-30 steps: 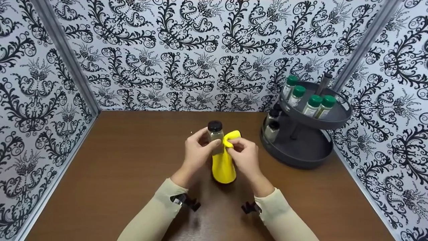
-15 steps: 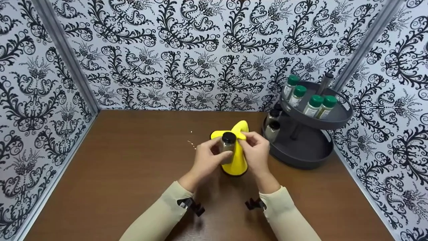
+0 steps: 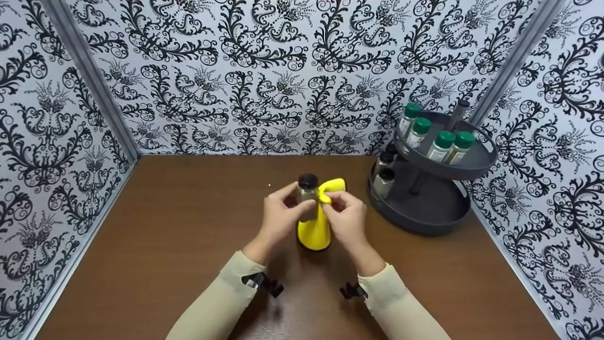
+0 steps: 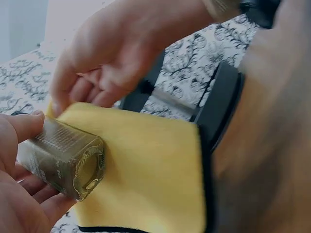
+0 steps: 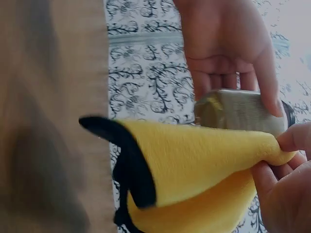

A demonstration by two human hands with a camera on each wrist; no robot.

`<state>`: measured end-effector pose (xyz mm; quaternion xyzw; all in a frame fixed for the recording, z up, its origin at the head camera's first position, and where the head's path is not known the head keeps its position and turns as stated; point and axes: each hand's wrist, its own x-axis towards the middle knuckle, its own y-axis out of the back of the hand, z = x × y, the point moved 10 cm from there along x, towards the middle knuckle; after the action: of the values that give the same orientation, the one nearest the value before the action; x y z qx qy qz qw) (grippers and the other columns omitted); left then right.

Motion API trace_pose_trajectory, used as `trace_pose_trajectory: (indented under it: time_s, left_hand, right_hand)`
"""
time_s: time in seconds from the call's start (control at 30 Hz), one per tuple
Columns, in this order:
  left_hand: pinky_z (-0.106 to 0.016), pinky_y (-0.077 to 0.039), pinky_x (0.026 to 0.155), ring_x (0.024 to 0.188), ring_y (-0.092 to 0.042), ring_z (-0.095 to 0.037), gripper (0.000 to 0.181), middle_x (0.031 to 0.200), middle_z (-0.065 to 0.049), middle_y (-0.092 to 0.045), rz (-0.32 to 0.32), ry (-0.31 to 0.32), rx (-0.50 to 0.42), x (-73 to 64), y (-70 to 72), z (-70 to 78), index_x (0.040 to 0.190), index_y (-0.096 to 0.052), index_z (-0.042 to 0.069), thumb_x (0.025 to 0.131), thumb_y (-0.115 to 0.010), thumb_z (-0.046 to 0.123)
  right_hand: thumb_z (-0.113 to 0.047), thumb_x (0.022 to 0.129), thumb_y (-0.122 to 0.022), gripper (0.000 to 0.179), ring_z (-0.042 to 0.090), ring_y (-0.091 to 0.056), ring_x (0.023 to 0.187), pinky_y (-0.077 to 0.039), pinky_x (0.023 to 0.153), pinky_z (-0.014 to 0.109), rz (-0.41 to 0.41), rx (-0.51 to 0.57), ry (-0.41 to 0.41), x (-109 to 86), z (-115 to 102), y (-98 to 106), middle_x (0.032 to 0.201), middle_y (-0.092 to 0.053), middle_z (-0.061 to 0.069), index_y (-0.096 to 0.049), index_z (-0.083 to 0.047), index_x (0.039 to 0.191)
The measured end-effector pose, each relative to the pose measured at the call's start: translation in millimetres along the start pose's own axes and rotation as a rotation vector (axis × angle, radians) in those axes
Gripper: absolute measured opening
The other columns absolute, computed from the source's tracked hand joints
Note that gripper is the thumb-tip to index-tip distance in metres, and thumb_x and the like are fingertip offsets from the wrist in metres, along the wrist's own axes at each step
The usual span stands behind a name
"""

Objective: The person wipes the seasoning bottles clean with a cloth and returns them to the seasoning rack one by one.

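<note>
My left hand (image 3: 278, 212) grips a spice jar (image 3: 307, 196) with a black cap, held upright above the table. The jar is clear, and its base (image 4: 89, 171) shows in the left wrist view. My right hand (image 3: 347, 217) pinches a yellow cloth (image 3: 315, 233) with black edging. From the pinched fold the cloth hangs down, right beside the jar, and its lower part spreads behind the jar in the left wrist view. In the right wrist view the fingers and thumb of my right hand (image 5: 289, 179) squeeze the cloth's bunched top.
A dark two-tier round rack (image 3: 420, 222) stands at the right of the brown table (image 3: 188, 236). Several green-capped jars (image 3: 441, 146) stand on its upper tier, black-capped jars (image 3: 383, 182) on the lower. A tiny pale speck (image 3: 269, 185) lies on the table. Patterned walls (image 3: 264, 94) enclose three sides.
Both hands moved right and nearer together with jar and cloth, then back left. The cloth shifted against the jar meanwhile. Light flecks near the left hand half a second ago are out of sight now.
</note>
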<state>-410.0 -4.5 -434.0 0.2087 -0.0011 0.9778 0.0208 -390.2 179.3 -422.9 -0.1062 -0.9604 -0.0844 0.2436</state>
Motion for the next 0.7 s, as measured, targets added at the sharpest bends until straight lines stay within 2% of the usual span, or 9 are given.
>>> trace_pose_trajectory:
  time_s: [0.1,0.23,0.37,0.43,0.53,0.6,0.7]
  left_hand:
    - [-0.028,-0.063,0.082,0.092,-0.075,-0.022,0.046,0.108,-0.016,-0.08,0.042,0.009,-0.029,3.1,10.0,4.3,0.13,-0.076,0.006,0.086,-0.089,0.012]
    - [-0.029,-0.063,0.083,0.092,-0.075,-0.021,0.048,0.109,-0.018,-0.079,0.068,0.023,-0.067,6.9,18.9,6.5,0.131,-0.074,0.003,0.085,-0.088,0.007]
    - [-0.025,-0.062,0.081,0.089,-0.074,-0.016,0.047,0.106,-0.019,-0.079,0.068,0.009,-0.043,11.9,26.6,7.3,0.13,-0.074,0.0,0.085,-0.087,0.005]
    - [-0.025,-0.062,0.081,0.088,-0.073,-0.016,0.046,0.105,-0.02,-0.079,0.058,-0.004,-0.018,14.9,29.9,7.0,0.128,-0.074,-0.001,0.084,-0.087,0.004]
    - [-0.026,-0.062,0.081,0.089,-0.073,-0.018,0.044,0.104,-0.019,-0.078,0.046,-0.014,0.006,19.7,33.8,0.0,0.125,-0.074,-0.001,0.083,-0.087,0.004]
    - [-0.027,-0.063,0.081,0.09,-0.073,-0.019,0.042,0.104,-0.019,-0.078,0.044,-0.001,0.014,22.6,36.2,-12.7,0.122,-0.075,0.0,0.082,-0.088,0.004]
    - [-0.027,-0.062,0.082,0.089,-0.072,-0.018,0.04,0.101,-0.017,-0.078,0.047,0.038,0.036,25.5,39.1,-41.5,0.115,-0.076,0.001,0.078,-0.09,0.003]
  right_hand:
    - [0.003,0.086,-0.081,0.014,0.014,-0.075,0.081,-0.061,0.074,0.021,-0.069,-0.06,-0.002,-4.6,1.0,-8.5,0.097,-0.081,0.017,-0.082,0.0,0.1]
    - [0.003,0.085,-0.082,0.015,0.02,-0.078,0.085,-0.063,0.076,0.023,-0.155,-0.081,-0.018,-4.7,6.0,-15.6,0.099,-0.081,0.015,-0.082,-0.002,0.1]
    - [0.004,0.084,-0.082,0.015,0.017,-0.076,0.083,-0.062,0.075,0.023,-0.178,-0.059,-0.037,4.1,15.8,-13.2,0.097,-0.081,0.017,-0.083,-0.001,0.098]
    - [0.005,0.084,-0.082,0.013,0.014,-0.075,0.081,-0.061,0.074,0.022,-0.147,-0.028,-0.054,10.7,21.5,-6.0,0.095,-0.08,0.019,-0.082,0.002,0.097]
    - [0.007,0.085,-0.08,0.012,0.009,-0.072,0.078,-0.06,0.073,0.02,-0.058,0.043,-0.088,21.9,27.3,12.5,0.092,-0.079,0.017,-0.079,0.009,0.096]
    - [0.009,0.084,-0.079,0.014,0.007,-0.071,0.077,-0.06,0.073,0.02,0.014,0.088,-0.109,28.7,28.5,27.4,0.089,-0.079,0.013,-0.076,0.015,0.097]
    - [0.013,0.083,-0.077,0.018,0.005,-0.07,0.075,-0.06,0.072,0.019,0.113,0.133,-0.138,36.4,30.0,48.4,0.085,-0.077,0.004,-0.073,0.019,0.099]
